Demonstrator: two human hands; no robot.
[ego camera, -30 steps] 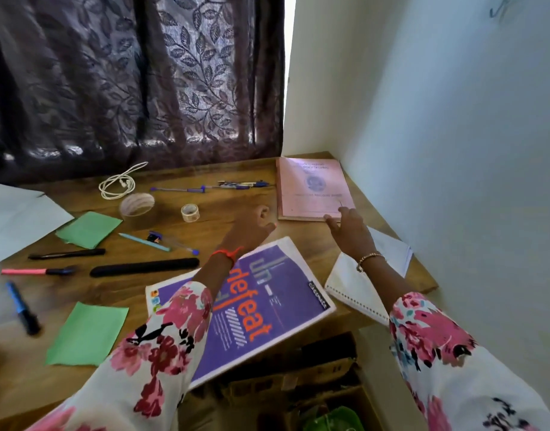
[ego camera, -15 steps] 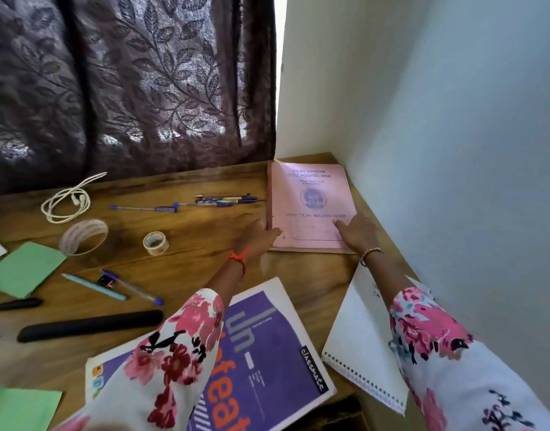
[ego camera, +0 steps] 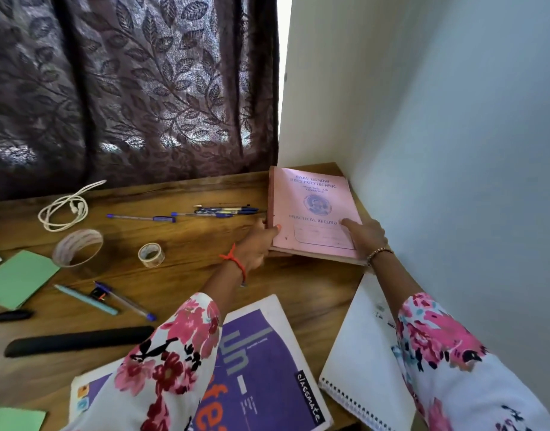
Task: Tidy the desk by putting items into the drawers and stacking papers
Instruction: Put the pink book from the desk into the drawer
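Observation:
A pink practical record book (ego camera: 314, 206) lies in the desk's far right corner against the wall. My left hand (ego camera: 257, 244) grips its near-left corner, thumb on the cover. My right hand (ego camera: 365, 234) holds the near-right corner, with the index finger stretched across the cover. The book's near edge looks slightly raised off the wood. A purple classmate notebook (ego camera: 267, 368) lies near me under my left sleeve. Beside it, a white spiral notebook (ego camera: 357, 353) overhangs the desk edge.
Loose on the desk (ego camera: 189, 275) are blue pens (ego camera: 223, 210), a white cable (ego camera: 65, 209), a large tape roll (ego camera: 77, 247), a small tape roll (ego camera: 151, 255), green papers (ego camera: 18, 278), a long black case (ego camera: 77, 340) and more pens (ego camera: 127, 301). The curtain hangs behind and the wall stands right.
Both hands reached forward from near the purple notebook to the pink record book and took hold of its near corners. The view moved closer to the corner.

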